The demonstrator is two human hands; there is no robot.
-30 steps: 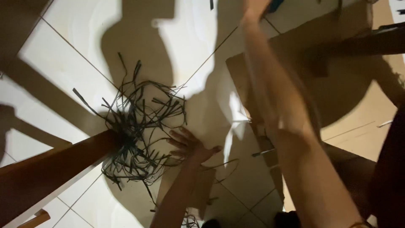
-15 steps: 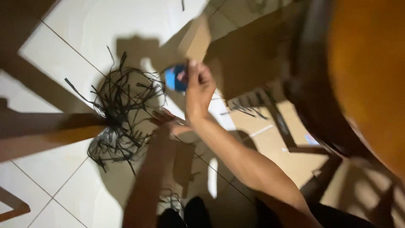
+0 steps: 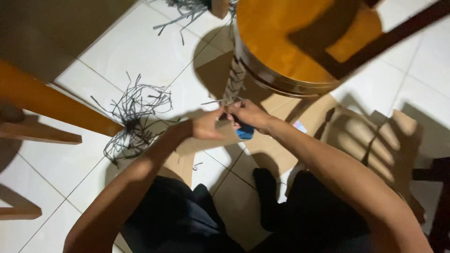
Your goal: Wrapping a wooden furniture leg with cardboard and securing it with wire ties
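Strips of woven grey material hang in a band under the round wooden stool, and both my hands meet at their lower end. My left hand pinches the strip ends; my right hand is closed on a blue tool. Cardboard lies on the tiled floor beneath. A tangle of loose scraps sits by a wooden leg.

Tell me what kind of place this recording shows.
Probably a room in a home used for craft work, on the floor. It has white floor tiles, a round wooden stool, flattened cardboard and loose dark strips. Both hands, left hand and right hand, work at the stool's wrapped leg.
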